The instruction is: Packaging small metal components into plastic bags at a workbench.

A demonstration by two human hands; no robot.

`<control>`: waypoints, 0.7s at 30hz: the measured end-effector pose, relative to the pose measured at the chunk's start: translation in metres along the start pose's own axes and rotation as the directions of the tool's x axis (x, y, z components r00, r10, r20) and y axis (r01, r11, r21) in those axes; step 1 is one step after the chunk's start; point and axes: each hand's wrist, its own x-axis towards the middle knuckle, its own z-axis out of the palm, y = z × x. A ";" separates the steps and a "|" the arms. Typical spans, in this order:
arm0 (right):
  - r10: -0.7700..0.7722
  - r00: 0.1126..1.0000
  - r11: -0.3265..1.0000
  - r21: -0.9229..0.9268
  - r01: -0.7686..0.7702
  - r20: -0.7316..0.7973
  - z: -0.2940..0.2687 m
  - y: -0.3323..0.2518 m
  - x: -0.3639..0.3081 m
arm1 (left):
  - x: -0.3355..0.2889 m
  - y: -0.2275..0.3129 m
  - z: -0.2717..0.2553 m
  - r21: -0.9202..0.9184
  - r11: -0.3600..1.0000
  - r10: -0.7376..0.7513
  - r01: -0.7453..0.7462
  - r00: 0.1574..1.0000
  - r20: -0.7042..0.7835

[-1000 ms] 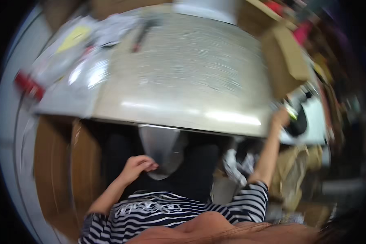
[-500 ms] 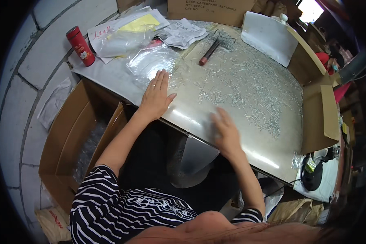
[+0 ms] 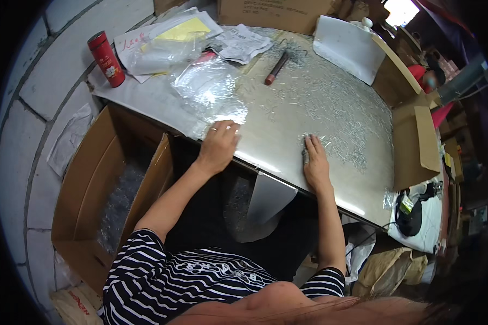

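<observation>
My left hand (image 3: 218, 149) is closed at the table's near edge, its fingers curled over the near end of a clear plastic bag (image 3: 209, 86); the fingertips are partly hidden. A ring shows on one finger. My right hand (image 3: 316, 165) lies flat on the shiny metal tabletop (image 3: 274, 143), fingers stretched out and close together. Just past its fingertips begins a wide scatter of small thin silvery metal pieces (image 3: 352, 143), spread over the right half of the table. Between the hands the metal surface is bare.
A dark rod with a reddish end (image 3: 276, 69) lies farther back. Papers (image 3: 241, 43) and a red flask (image 3: 106, 59) are at the left. An open cardboard box (image 3: 106, 184) stands beside my left arm. Cardboard flaps (image 3: 416, 143) and a white sheet (image 3: 344, 49) border the right side.
My left hand has drawn back toward the near edge and its fingers have curled; the plastic bag now reaches nearer. My right hand has settled flat farther right, by the metal pieces.
</observation>
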 end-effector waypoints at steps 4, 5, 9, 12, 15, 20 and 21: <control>0.007 0.998 1.000 -0.002 -0.008 -0.061 0.004 -0.002 -0.006 | 0.018 -0.024 0.005 -0.088 0.960 -0.262 0.266 0.963 0.055; 0.019 0.998 1.000 -0.008 -0.019 -0.054 0.002 -0.005 -0.006 | 0.020 -0.034 0.011 -0.089 0.962 -0.255 0.259 0.965 0.055; 0.036 0.998 0.999 -0.024 -0.038 -0.056 0.005 -0.003 -0.013 | 0.042 -0.059 0.021 0.054 0.903 -0.429 0.426 0.887 0.173; 0.030 0.994 1.000 -0.003 -0.030 -0.103 0.002 -0.006 -0.011 | 0.050 -0.064 0.027 0.182 0.892 -0.448 0.415 0.865 0.224; 0.092 0.970 0.996 0.022 -0.089 -0.226 -0.006 -0.014 -0.015 | 0.049 -0.063 0.027 0.194 0.891 -0.440 0.410 0.886 0.149; 0.102 0.908 0.911 0.404 0.079 -0.407 -0.029 -0.040 -0.049 | 0.032 -0.020 -0.004 -0.741 0.486 -0.370 0.463 0.878 0.305; 0.139 0.904 0.880 0.469 0.075 -0.405 -0.036 -0.052 -0.052 | 0.032 -0.002 -0.009 -0.773 0.434 -0.302 0.463 0.883 0.359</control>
